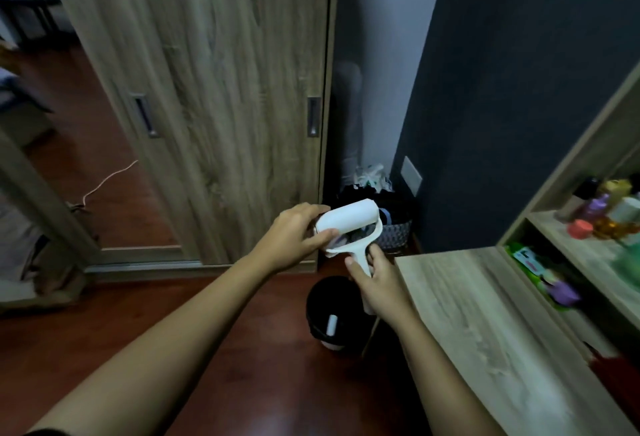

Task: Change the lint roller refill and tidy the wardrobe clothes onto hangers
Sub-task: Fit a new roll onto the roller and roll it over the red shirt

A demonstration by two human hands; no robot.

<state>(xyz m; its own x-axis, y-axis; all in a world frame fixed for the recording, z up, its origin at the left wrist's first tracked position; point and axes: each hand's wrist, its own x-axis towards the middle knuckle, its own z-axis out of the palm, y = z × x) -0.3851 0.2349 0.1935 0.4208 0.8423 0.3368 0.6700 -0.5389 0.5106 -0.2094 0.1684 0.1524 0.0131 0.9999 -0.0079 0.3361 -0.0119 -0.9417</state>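
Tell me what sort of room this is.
Probably a bedroom: sliding wooden wardrobe doors, a basket of clothes in the corner, and a shelf of toiletry bottles.

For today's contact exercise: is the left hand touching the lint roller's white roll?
Touching. The head view shows the left hand gripping the end of the white roll, thumb and fingers around it.

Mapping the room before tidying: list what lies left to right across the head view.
Thin white cable → left hand → right hand, both holding the white plastic lint roller → pale wooden tabletop → small purple bottle.
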